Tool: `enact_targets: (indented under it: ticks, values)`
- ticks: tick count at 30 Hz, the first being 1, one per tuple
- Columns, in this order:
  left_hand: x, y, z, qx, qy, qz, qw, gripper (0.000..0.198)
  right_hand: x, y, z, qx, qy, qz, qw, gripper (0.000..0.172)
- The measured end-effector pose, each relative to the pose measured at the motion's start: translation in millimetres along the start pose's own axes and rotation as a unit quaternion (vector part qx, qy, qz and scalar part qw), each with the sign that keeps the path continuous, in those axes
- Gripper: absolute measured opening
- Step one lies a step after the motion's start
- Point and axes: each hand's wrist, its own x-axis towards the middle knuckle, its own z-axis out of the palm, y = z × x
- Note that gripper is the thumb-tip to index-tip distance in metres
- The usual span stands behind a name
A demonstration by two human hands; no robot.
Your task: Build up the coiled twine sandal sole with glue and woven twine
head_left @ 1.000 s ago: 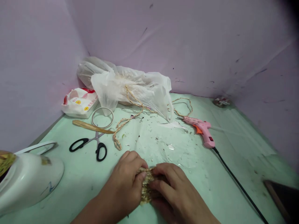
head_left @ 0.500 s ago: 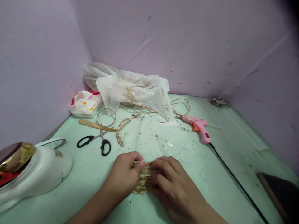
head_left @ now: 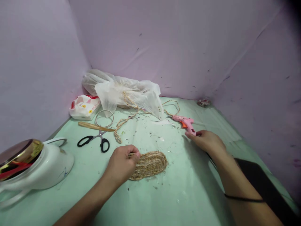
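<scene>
My left hand point(head_left: 123, 161) is closed, its thumb and forefinger pinching the upper left edge of an oval braided straw mat point(head_left: 150, 164). That mat lies flat on the green table cover, its left end partly hidden behind the hand. Off to the right, my right hand point(head_left: 208, 142) has its thumb and fingers around the butt of a pink hot glue gun point(head_left: 185, 121) with an orange trigger. The gun lies on its side, nozzle to the left, and the hand covers the top of its cord.
Black-handled scissors point(head_left: 100, 137), a flat wooden stick point(head_left: 94, 126) and a ring point(head_left: 104, 118) lie left of a braided straw cord point(head_left: 123, 124). Behind are a white plastic bag point(head_left: 131, 91) and a tissue pack point(head_left: 84, 108). A white pot point(head_left: 54, 166) stands left; a dark flat device point(head_left: 254, 175) lies right.
My right hand has left the mat and moved right to the glue gun's handle. My left hand still pinches the mat, which now shows more fully. The view has shifted slightly right.
</scene>
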Motion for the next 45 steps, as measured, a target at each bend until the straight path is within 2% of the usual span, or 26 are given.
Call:
enact_targets:
  ticks: [4,8,9,11,14,15,17,18,20,22,24,27,31,34,37,40,45]
  values:
    - [2,-1,-0.7,0.008,0.004,0.002,1.0,0.019,11,-10,9,0.108,-0.051,0.015,0.993,0.019]
    - [3,-3,-3.2,0.022,0.016,0.003,1.0,0.019,7,-13,4,0.247,-0.121,0.023,0.961,0.006]
    - [3,-3,-3.8,0.024,0.019,0.006,1.0,0.019,3,-13,1,0.277,-0.135,0.019,0.951,0.005]
    - [3,-4,-4.9,0.025,0.025,0.009,0.999,0.018,-10,-10,-6,0.327,-0.149,0.006,0.933,0.016]
    - [3,-3,-6.6,0.03,0.031,0.011,0.999,0.018,-37,-2,-15,0.398,-0.136,-0.038,0.907,0.027]
    - [3,-3,-7.3,0.033,0.034,0.011,0.999,0.018,-47,2,-17,0.44,-0.141,-0.069,0.884,0.03]
    - [4,-2,-8.8,0.039,0.041,0.011,0.998,0.018,-67,9,-17,0.48,-0.185,-0.102,0.851,0.024]
    - [4,-2,-9.6,0.041,0.044,0.009,0.998,0.018,-76,13,-15,0.481,-0.21,-0.109,0.844,0.022]
    - [4,-2,-11.0,0.044,0.049,0.006,0.998,0.017,-93,21,-9,0.452,-0.237,-0.144,0.848,0.03]
    - [4,-2,-12.1,0.05,0.054,0.004,0.997,0.017,-109,29,3,0.418,-0.21,-0.194,0.862,0.039]
    - [2,0,-13.1,0.058,0.061,0.0,0.996,0.017,-124,37,16,0.362,-0.163,-0.215,0.892,0.034]
    - [-1,5,-14.3,0.08,0.082,-0.002,0.993,0.017,-142,47,33,0.291,-0.155,-0.219,0.918,0.027]
    - [-5,10,-14.2,0.097,0.106,0.009,0.99,0.017,-156,45,45,0.318,-0.133,-0.214,0.914,0.031]
    - [-5,8,-12.8,0.084,0.1,0.012,0.991,0.017,-159,38,48,0.338,-0.101,-0.223,0.909,0.03]
    - [-3,5,-11.7,0.066,0.094,0.006,0.993,0.018,-160,35,53,0.324,-0.07,-0.229,0.915,0.027]
    - [-3,4,-10.8,0.056,0.086,0.001,0.995,0.018,-163,35,60,0.317,-0.068,-0.209,0.923,0.028]
    - [-4,6,-8.3,0.056,0.079,-0.005,0.995,0.017,-168,30,64,0.348,-0.064,-0.205,0.913,0.027]
